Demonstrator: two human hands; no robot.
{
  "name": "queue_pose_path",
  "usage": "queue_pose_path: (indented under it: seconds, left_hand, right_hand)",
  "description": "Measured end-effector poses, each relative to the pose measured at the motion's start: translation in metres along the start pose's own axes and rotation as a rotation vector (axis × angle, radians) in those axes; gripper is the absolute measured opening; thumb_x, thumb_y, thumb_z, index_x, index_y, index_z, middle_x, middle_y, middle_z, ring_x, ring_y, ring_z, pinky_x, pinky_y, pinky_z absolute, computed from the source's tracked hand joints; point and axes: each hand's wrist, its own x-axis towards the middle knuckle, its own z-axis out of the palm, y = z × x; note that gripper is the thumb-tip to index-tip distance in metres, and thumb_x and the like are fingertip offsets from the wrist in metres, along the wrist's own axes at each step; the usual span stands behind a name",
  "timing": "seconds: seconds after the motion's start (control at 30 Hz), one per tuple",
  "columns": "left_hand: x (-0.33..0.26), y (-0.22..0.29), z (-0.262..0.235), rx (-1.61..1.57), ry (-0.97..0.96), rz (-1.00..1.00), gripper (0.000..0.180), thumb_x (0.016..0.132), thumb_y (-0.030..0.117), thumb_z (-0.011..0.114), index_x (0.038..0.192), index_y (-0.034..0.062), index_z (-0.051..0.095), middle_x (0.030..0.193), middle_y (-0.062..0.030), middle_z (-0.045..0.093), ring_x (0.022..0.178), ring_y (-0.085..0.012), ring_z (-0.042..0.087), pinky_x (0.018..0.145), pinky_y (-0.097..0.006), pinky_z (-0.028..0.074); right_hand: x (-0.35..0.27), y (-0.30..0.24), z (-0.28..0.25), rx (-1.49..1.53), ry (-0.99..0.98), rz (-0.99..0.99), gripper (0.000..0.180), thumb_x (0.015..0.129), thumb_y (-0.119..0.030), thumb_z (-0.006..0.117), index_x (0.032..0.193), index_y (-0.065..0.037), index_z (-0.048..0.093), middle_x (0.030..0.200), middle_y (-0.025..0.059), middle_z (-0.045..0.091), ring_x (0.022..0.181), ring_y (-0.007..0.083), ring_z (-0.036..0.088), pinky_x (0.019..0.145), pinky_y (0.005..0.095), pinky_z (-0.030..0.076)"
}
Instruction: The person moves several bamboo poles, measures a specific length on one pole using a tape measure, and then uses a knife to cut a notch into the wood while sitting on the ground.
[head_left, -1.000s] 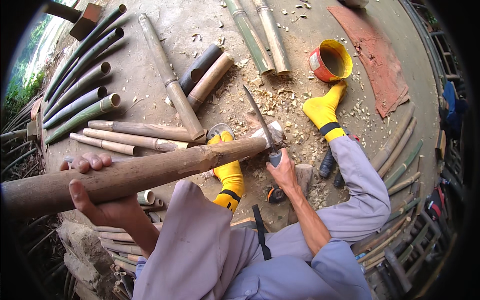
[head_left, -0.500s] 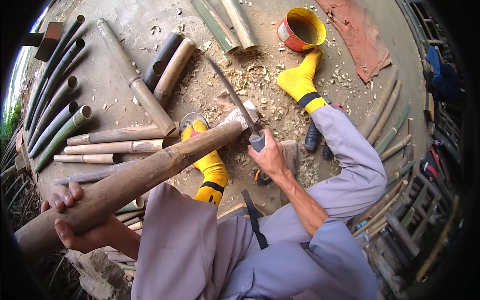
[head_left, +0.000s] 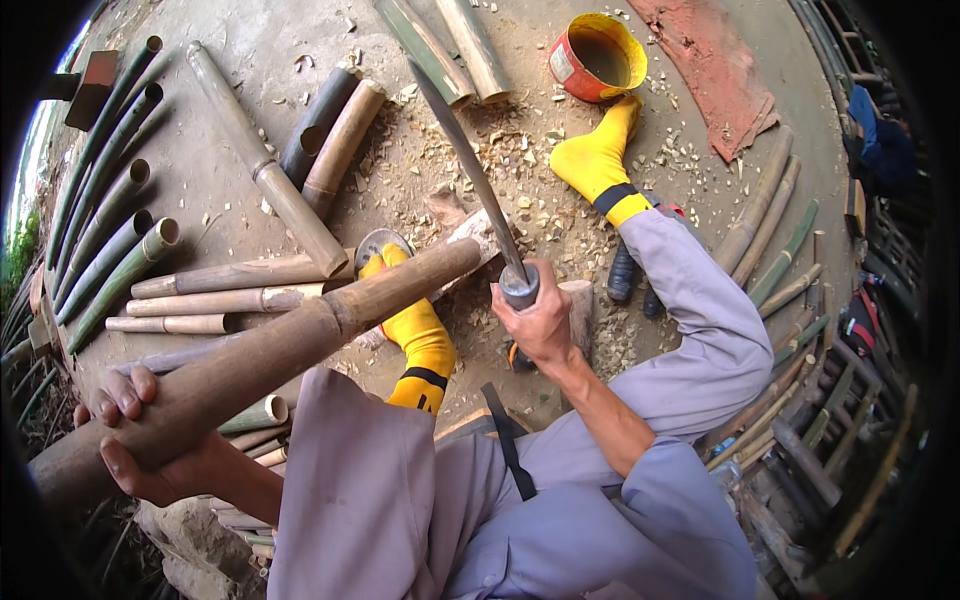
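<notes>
A thick brown bamboo pole (head_left: 270, 355) slants up across my lap from the lower left. Its far end lies by a pale wooden block (head_left: 482, 232). My left hand (head_left: 140, 430) wraps round the near end, fingers over the top and thumb below. In my right hand (head_left: 540, 315) is the grey handle of a machete (head_left: 460, 150). The long dark blade points up and away, just right of the pole's end and apart from it. The block is partly hidden behind the pole and blade.
Several bamboo poles (head_left: 250, 165) lie on the ground at left. Wood chips (head_left: 400, 150) cover the middle. Beyond my right yellow-socked foot (head_left: 595, 160) stands a red and yellow bucket (head_left: 597, 60). A red cloth (head_left: 715, 80) lies at far right, with more bamboo (head_left: 770, 220) beside it.
The machete has risen slightly, its blade tilting more upright and its handle turning. The far end of the bamboo pole has shifted a little left. Both hands keep their holds.
</notes>
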Motion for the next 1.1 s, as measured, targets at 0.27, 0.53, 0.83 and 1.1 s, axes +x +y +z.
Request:
queue_pose_path:
  seconds: [0.27,0.53,0.83,1.1]
  left_hand:
    - [0.0,0.001,-0.012,-0.14,-0.11,-0.008,0.051,0.068,0.021,0.06,0.109,0.0023,0.037,0.082,-0.0061,0.041,0.072,-0.0151,0.041,0.069,-0.03,0.038]
    - [-0.008,0.011,0.023,-0.061,-0.077,-0.08,0.05,0.068,0.019,0.062,0.109,-0.001,0.04,0.091,-0.0116,0.044,0.088,-0.024,0.045,0.087,-0.039,0.037]
    - [-0.01,0.006,-0.001,0.064,0.083,0.031,0.045,0.073,0.021,0.057,0.107,-0.0018,0.04,0.086,-0.0096,0.041,0.078,-0.0188,0.042,0.072,-0.033,0.039]
    - [-0.011,0.01,-0.008,-0.033,-0.03,0.014,0.052,0.068,0.02,0.06,0.11,0.0003,0.038,0.083,-0.0074,0.044,0.074,-0.0168,0.044,0.069,-0.031,0.04]
  right_hand:
    - [-0.005,0.041,0.007,-0.164,-0.262,0.192,0.03,0.074,-0.008,0.069,0.093,-0.001,0.047,0.072,0.0166,0.064,0.063,0.0261,0.066,0.051,0.0343,0.054]
    - [-0.001,0.067,0.018,-0.197,-0.353,0.243,0.03,0.072,-0.006,0.069,0.092,-0.001,0.047,0.071,0.0171,0.065,0.063,0.0295,0.066,0.052,0.0384,0.054]
    - [-0.013,0.034,0.013,-0.069,-0.084,0.031,0.03,0.073,-0.008,0.069,0.093,-0.001,0.047,0.071,0.0179,0.063,0.066,0.0297,0.067,0.055,0.0378,0.053]
    - [-0.013,0.014,0.003,-0.026,-0.081,0.014,0.027,0.073,-0.008,0.068,0.091,-0.002,0.049,0.073,0.0152,0.065,0.066,0.0245,0.067,0.058,0.0349,0.055]
